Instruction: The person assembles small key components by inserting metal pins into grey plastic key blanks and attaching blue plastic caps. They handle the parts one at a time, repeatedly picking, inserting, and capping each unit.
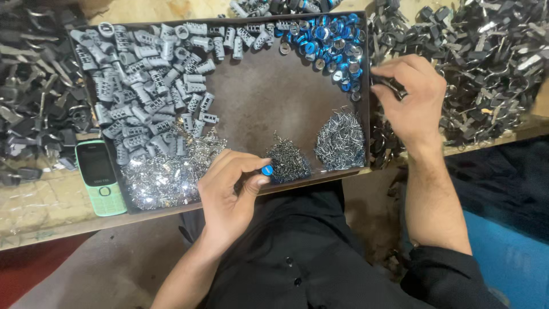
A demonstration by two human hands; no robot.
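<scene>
My left hand hovers over the near edge of a brown shallow tray and pinches a small blue-capped part between thumb and fingers. My right hand is at the tray's right edge, fingers closed on a small black part. Inside the tray lie several grey metal cylinders at the left, shiny blue caps at the top right, and heaps of tiny metal pins and springs along the front.
Piles of black key-like parts cover the bench to the right, and more black parts lie to the left. A green push-button phone rests left of the tray near the bench edge. My dark shirt is below.
</scene>
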